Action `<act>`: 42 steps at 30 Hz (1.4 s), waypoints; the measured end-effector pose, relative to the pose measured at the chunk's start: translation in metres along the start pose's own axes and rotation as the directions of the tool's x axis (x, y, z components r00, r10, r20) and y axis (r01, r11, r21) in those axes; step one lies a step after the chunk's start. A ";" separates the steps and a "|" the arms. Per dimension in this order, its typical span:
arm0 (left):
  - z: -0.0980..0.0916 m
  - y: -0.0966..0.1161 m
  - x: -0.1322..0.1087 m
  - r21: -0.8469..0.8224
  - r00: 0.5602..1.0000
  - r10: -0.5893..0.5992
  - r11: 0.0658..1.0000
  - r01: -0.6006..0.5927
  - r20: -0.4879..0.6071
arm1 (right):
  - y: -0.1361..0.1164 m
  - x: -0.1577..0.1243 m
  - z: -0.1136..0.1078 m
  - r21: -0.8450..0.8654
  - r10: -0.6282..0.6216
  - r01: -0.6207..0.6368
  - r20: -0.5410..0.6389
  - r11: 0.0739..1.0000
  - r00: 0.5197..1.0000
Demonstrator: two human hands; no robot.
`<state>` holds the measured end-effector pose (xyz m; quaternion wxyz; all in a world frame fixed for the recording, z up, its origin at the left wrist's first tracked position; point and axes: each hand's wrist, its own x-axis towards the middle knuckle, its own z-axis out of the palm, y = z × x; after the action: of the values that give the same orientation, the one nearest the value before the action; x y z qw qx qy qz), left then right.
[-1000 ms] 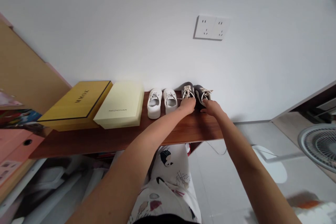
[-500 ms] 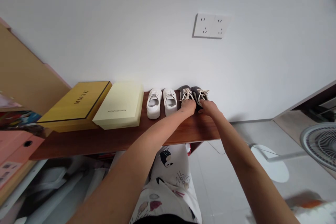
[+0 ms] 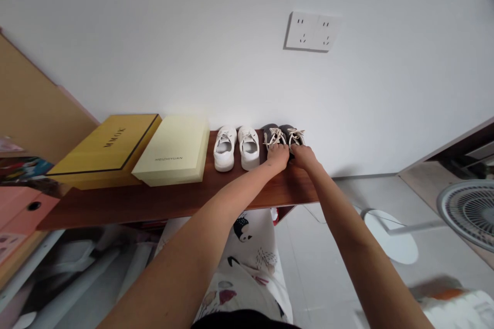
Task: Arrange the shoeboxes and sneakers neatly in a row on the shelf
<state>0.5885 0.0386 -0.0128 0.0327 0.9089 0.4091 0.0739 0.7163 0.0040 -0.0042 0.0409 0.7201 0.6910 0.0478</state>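
Observation:
Two dark sneakers with pale laces stand side by side at the right end of a reddish-brown wooden shelf (image 3: 170, 203), toes toward the wall. My left hand (image 3: 278, 156) is closed at the heel of the left dark sneaker (image 3: 273, 134). On the right dark sneaker (image 3: 293, 134), my right hand (image 3: 303, 156) grips the heel end. My hands hide both heels, and the fingertips are partly out of sight. Just left of them sits a pair of white sneakers, a left white sneaker (image 3: 224, 157) and a right white sneaker (image 3: 250, 157), a small gap apart.
A pale yellow shoebox (image 3: 173, 149) and a darker yellow shoebox (image 3: 110, 146) lie on the shelf's left part. A wall socket plate (image 3: 313, 32) is above. Right of the shelf are a fan (image 3: 469, 213) and a white round base (image 3: 390, 236) on the floor. A pink box (image 3: 23, 216) stands far left.
My left hand has drawn in around the left dark sneaker's heel, and the two dark sneakers sit slightly straighter. The whole view has shifted a little.

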 end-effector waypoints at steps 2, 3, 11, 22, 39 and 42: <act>0.003 0.000 -0.004 0.002 0.998 0.012 1.000 -0.011 -0.064 | -0.002 -0.002 0.004 0.018 0.008 -0.007 -0.037 1.000 0.999; 0.004 -0.001 -0.007 -0.004 0.995 0.018 1.000 -0.019 -0.095 | -0.002 -0.004 0.006 0.031 0.014 -0.012 -0.059 0.999 0.998; -0.014 -0.033 -0.081 -0.253 0.936 0.114 0.946 -0.205 -0.333 | -0.031 -0.045 0.023 0.408 0.237 -0.007 -0.515 0.913 0.824; -0.065 -0.184 -0.273 -0.671 0.950 -0.214 0.741 0.007 -0.227 | -0.245 -0.122 0.032 0.932 0.266 -0.031 0.135 -0.362 0.955; -0.105 -0.426 -0.327 -0.916 0.033 -0.919 -0.395 -0.071 0.393 | -0.432 -0.005 -0.038 0.519 0.312 -0.137 0.681 -0.844 0.662; -0.107 -0.418 -0.317 -0.973 0.031 -0.981 -0.196 -0.124 0.194 | -0.433 0.000 -0.038 0.640 0.418 -0.107 0.610 -0.761 0.674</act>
<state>0.0551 0.0787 0.0091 0.3863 0.1200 0.6074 0.6837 0.2819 0.0216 -0.0205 -0.6817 0.5425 -0.0085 -0.4908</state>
